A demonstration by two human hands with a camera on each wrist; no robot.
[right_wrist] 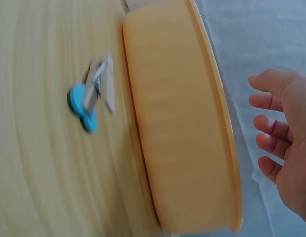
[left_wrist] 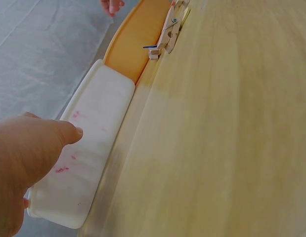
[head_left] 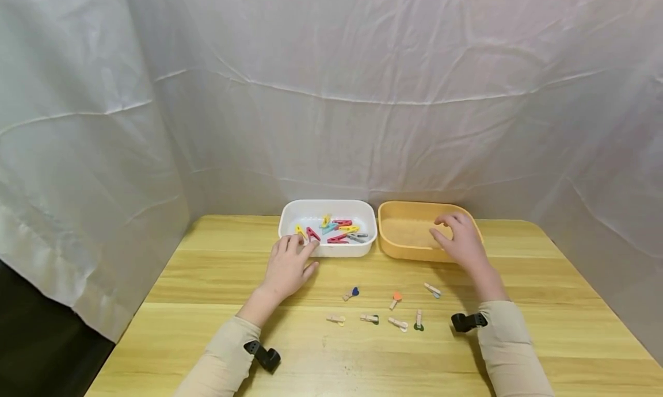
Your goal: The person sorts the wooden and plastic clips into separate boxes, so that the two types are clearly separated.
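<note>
A white tray at the far middle of the wooden table holds several coloured plastic clips. My left hand lies flat before it, with straight fingertips touching its front rim; the left wrist view shows the hand beside the tray's wall. To the right stands an empty yellow tray. My right hand hovers over its front right part with relaxed fingers and holds nothing. In the right wrist view its spread fingers hang above the yellow tray.
Several small wooden clips with coloured shapes lie between my forearms, among them a blue-heart one, an orange one and a blue one near the yellow tray. White cloth walls close in the back and sides.
</note>
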